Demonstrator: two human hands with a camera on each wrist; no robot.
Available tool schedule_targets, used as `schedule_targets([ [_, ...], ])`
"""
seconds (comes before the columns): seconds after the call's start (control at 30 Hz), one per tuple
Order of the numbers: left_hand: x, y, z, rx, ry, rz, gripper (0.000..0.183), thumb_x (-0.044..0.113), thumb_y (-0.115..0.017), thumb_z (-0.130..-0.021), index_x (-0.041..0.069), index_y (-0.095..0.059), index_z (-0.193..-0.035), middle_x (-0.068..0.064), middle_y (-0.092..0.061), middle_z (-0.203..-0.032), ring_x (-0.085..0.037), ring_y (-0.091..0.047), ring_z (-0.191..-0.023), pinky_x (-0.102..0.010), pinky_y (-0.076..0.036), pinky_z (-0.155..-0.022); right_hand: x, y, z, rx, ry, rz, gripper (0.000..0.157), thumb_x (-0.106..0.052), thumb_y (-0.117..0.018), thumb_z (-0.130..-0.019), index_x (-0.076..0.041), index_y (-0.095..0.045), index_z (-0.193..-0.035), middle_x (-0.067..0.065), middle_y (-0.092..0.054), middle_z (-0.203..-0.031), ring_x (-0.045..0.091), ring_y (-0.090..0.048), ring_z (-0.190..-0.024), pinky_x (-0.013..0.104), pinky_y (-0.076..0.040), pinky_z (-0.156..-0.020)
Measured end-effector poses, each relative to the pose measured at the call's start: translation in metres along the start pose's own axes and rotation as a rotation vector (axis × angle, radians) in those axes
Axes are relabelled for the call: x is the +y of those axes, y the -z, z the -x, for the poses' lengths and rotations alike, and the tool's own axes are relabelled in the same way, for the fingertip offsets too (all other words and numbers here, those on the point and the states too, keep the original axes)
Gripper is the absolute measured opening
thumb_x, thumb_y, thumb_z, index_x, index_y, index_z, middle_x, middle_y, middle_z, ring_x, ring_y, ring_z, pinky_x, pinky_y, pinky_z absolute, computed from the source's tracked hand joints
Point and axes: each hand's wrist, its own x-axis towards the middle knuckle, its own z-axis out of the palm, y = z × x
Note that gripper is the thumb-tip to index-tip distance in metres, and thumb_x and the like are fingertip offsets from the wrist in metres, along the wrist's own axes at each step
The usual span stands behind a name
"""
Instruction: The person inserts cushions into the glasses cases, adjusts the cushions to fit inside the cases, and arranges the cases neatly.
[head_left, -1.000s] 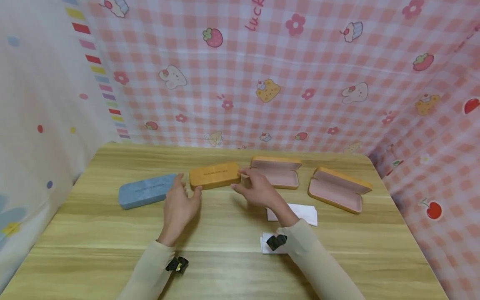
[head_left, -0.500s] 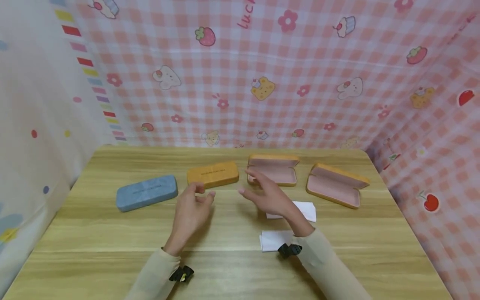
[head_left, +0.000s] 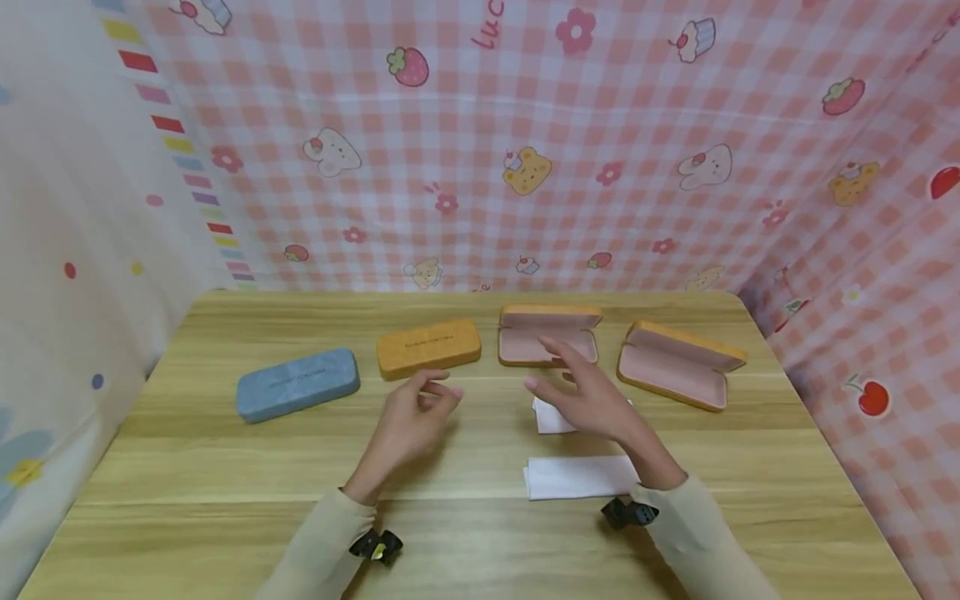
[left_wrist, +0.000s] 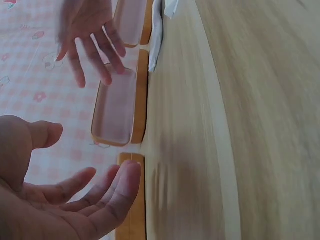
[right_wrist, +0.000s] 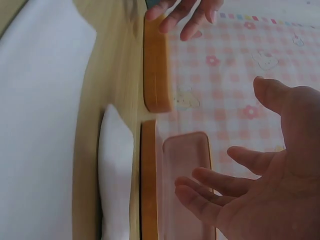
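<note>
My left hand hovers over the table in front of a closed orange glasses case, its fingers loosely bent around nothing. Further left lies a closed blue glasses case. My right hand is above a folded white cloth, partly covering it, with fingers spread and holding nothing. Behind that hand stands an orange glasses case with its lid up, pink inside. In the left wrist view the left fingers pass in front of the closed orange case.
Another orange case with a raised lid stands at the right. A second folded white cloth lies nearer the front, beside the right wrist. A pink checked curtain hangs behind the wooden table.
Both hands have drawn away from the closed orange case and moved right and nearer to me. The right hand has moved furthest. The cases and cloths stay in place.
</note>
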Motion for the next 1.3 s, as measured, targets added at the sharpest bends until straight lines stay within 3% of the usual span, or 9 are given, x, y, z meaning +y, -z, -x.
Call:
schedule_targets([
  [0.2,0.003,-0.004,-0.004,-0.058,0.001,0.080,0.047,0.030,-0.068,-0.100,0.004,-0.061,-0.137,-0.012,-0.073,-0.113,-0.025,-0.073,-0.097,-0.032,-0.061,-0.076,0.010,0.012,0.012,0.011,-0.025,-0.009,0.077,-0.051,-0.061,-0.101,-0.023,-0.026,-0.163,0.018,-0.034,-0.164,0.041,-0.038,-0.149,0.060,-0.036,-0.119],
  [0.47,0.007,-0.012,-0.007,-0.115,0.055,0.189,0.046,0.029,-0.065,-0.102,0.004,-0.059,-0.140,-0.016,-0.072,-0.114,-0.031,-0.074,-0.092,-0.043,-0.063,-0.074,0.018,0.033,0.027,0.020,-0.085,-0.034,0.076,-0.049,-0.058,-0.103,-0.025,-0.021,-0.164,0.019,-0.032,-0.165,0.045,-0.037,-0.148,0.063,-0.040,-0.114],
  [0.67,0.011,-0.021,-0.013,-0.157,0.062,0.205,0.047,0.031,-0.064,-0.102,0.003,-0.058,-0.140,-0.022,-0.073,-0.112,-0.032,-0.073,-0.091,-0.042,-0.063,-0.072,0.027,0.048,0.038,0.068,-0.125,-0.033,0.074,-0.050,-0.057,-0.103,-0.019,-0.027,-0.163,0.021,-0.036,-0.163,0.046,-0.040,-0.146,0.064,-0.040,-0.113],
  [0.87,0.014,-0.036,-0.018,-0.185,0.087,0.254,0.046,0.031,-0.064,-0.102,0.003,-0.059,-0.138,-0.022,-0.072,-0.113,-0.031,-0.073,-0.089,-0.040,-0.063,-0.070,0.038,0.060,0.044,0.082,-0.113,-0.017,0.071,-0.045,-0.055,-0.105,-0.013,-0.028,-0.162,0.026,-0.040,-0.158,0.048,-0.046,-0.140,0.063,-0.044,-0.110],
  [1.03,0.017,-0.050,-0.022,-0.206,0.111,0.276,0.047,0.032,-0.064,-0.102,0.003,-0.058,-0.138,-0.022,-0.073,-0.112,-0.029,-0.073,-0.087,-0.037,-0.063,-0.069,0.047,0.069,0.050,0.078,-0.108,-0.024,0.068,-0.040,-0.055,-0.106,-0.010,-0.030,-0.161,0.026,-0.045,-0.155,0.046,-0.053,-0.135,0.051,-0.054,-0.100],
  [1.3,0.023,-0.068,-0.029,-0.197,0.163,0.312,0.044,0.027,-0.068,-0.100,0.004,-0.060,-0.137,-0.021,-0.074,-0.105,-0.026,-0.073,-0.080,-0.034,-0.062,-0.064,0.059,0.080,0.057,0.101,-0.100,0.034,0.058,-0.033,-0.059,-0.105,-0.007,-0.044,-0.154,0.021,-0.053,-0.150,0.035,-0.059,-0.128,0.023,-0.052,-0.094],
])
